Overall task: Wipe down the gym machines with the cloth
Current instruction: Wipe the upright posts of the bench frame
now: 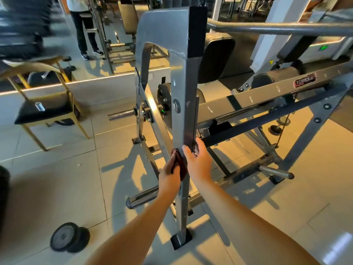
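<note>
While my left hand point(169, 170) pinches the dark cloth point(182, 168) against the grey upright point(182, 115), my right hand point(198, 160), just beside it, clasps the same post to steady it. Below this grip lies unwiped metal, I judge: slide the cloth downward with even pressure.

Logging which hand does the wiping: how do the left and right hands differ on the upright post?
The left hand grips a dark cloth against the upright post's left side; the right hand holds no cloth. The right hand's fingers wrap the post's right edge, and it sits slightly higher than the left hand. Both are on the same grey post.
</note>
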{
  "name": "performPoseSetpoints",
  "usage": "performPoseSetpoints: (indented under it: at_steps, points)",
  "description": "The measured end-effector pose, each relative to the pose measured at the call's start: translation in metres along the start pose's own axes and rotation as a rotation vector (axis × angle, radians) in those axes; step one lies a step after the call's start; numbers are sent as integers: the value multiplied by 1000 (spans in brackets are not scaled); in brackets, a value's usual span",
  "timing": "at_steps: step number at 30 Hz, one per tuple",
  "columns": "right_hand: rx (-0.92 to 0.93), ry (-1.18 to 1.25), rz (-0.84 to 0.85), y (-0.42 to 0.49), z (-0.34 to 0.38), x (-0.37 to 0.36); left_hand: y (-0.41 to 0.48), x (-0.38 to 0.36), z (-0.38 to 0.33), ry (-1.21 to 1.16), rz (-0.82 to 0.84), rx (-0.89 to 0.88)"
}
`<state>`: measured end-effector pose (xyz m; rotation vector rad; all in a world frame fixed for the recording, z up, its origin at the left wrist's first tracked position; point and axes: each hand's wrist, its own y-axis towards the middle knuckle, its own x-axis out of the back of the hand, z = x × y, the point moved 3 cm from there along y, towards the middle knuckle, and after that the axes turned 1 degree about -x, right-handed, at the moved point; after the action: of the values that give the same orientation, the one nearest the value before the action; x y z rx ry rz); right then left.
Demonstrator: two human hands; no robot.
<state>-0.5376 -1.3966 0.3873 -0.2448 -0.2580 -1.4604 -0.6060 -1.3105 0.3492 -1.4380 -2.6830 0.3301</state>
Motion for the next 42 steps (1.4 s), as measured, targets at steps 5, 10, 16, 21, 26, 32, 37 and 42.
performPoseSetpoints:
  at_steps: [5, 10, 16, 21, 26, 32, 37, 42]
  points:
    - [17, 2, 14, -4, 2, 2, 19, 4, -35, -104, 38, -141]
    - [-1, -82, -9, -2, -1, -4, 21, 3, -30, -65, 73, -264]
    - [-65, -68, -20, -5, 1, -6, 40, 13, -5, 28, 149, -124]
    - [-38, -32, -32, -11, 4, -7, 40, 17, -41, -107, 182, -247]
    - [-97, -75, -49, -12, 10, -8, 24, 13, -35, 59, 152, -280]
    - [87, -82, -246, -14, 50, 7, 36, 34, -69, 28, 177, -144]
    - [286, -51, -308, -3, 120, 15, 39, 28, -143, 56, 103, -477]
    - [298, -23, -233, 12, 149, 10, 60, 14, -168, 246, 104, -797]
